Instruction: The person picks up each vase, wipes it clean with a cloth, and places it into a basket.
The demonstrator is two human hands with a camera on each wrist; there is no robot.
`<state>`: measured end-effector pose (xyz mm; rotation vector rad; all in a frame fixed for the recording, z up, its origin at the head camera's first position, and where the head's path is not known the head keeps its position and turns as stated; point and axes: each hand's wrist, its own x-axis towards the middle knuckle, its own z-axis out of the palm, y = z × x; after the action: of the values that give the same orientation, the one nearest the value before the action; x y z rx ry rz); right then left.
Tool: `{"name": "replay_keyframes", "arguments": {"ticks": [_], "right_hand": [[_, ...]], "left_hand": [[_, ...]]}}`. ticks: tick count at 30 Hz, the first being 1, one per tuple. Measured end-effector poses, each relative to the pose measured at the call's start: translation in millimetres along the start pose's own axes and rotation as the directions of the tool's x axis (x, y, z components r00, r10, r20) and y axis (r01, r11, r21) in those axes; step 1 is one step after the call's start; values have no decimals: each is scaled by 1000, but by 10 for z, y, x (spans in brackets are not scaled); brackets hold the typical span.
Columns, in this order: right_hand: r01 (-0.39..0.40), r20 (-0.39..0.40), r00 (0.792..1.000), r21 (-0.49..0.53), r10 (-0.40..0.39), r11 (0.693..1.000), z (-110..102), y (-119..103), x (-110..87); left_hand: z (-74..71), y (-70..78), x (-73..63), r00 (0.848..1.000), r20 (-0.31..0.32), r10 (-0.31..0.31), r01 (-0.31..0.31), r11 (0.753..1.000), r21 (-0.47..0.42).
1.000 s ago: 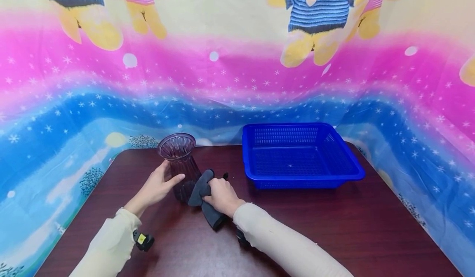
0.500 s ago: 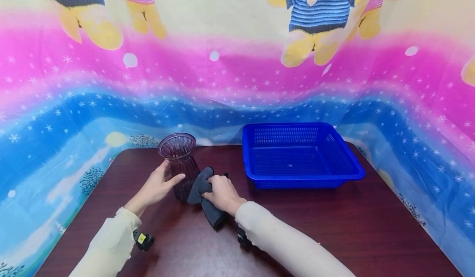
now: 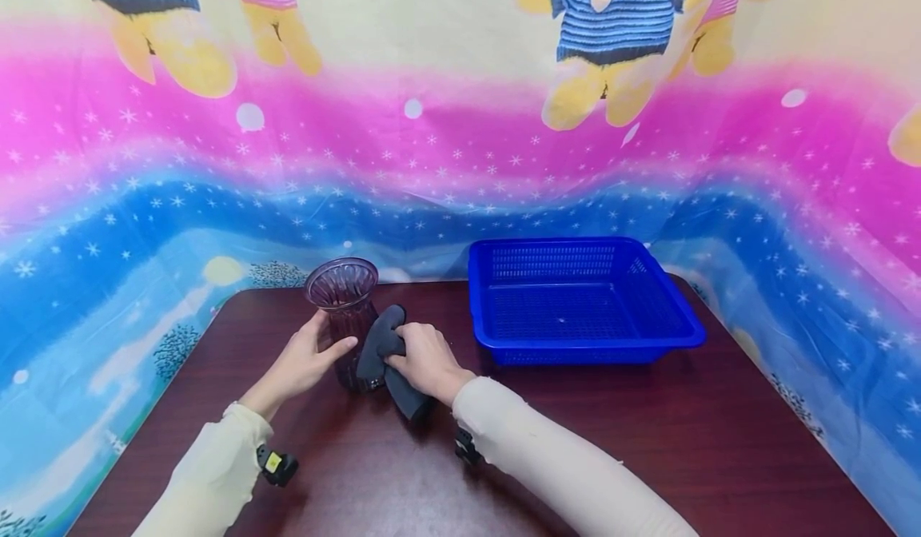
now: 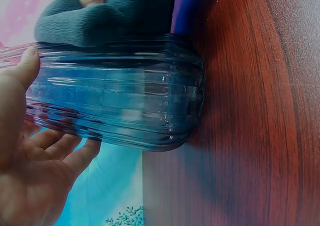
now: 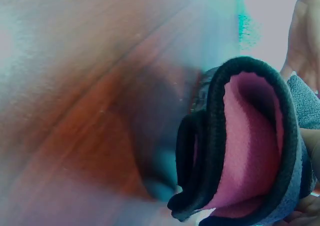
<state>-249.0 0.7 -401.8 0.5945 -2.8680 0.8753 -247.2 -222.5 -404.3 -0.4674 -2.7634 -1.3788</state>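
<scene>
A ribbed, clear purple glass vase (image 3: 344, 321) with a flared rim is on the table, its base by the wood. My left hand (image 3: 298, 365) holds its left side, thumb in front and fingers behind, as the left wrist view shows around the glass (image 4: 115, 96). In my right hand (image 3: 428, 361) is a bunched dark grey cloth (image 3: 381, 345), pinched between thumb and fingers and lying against the vase's right side. The right wrist view shows a pink inner face on the folded cloth (image 5: 250, 136). Part of the vase's lower body is hidden behind it.
A blue plastic basket (image 3: 583, 349) with perforated walls stands at the back right of the dark wooden table (image 3: 576, 441). A patterned fabric backdrop (image 3: 460, 161) hangs around the back and sides. Each wrist carries a small black camera (image 3: 277, 465).
My right hand and the cloth have moved up and slightly left along the vase's side, covering more of it. The left hand and vase have stayed in place.
</scene>
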Motion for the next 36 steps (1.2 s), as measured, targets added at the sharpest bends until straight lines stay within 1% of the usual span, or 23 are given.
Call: {"name": "replay_keyframes", "arguments": {"ticks": [5, 10, 18, 26, 36], "right_hand": [[12, -23, 1000, 3, -12, 1000, -81, -62, 27], [27, -36, 999, 40, -25, 999, -157, -114, 40], [61, -70, 996, 59, -56, 996, -220, -153, 70], [37, -46, 998, 67, -34, 997, -202, -161, 51], [10, 0, 1000, 30, -10, 999, -90, -94, -9]], "left_hand": [[-13, 16, -3, 1000, 7, -5, 5, 1000, 6], [-20, 43, -10, 1000, 13, 0, 0, 1000, -4], [2, 1, -5, 1000, 6, 19, -19, 1000, 0], [-17, 4, -3, 1000, 14, 11, -11, 1000, 12], [-33, 44, -16, 1000, 16, -5, 5, 1000, -5]]}}
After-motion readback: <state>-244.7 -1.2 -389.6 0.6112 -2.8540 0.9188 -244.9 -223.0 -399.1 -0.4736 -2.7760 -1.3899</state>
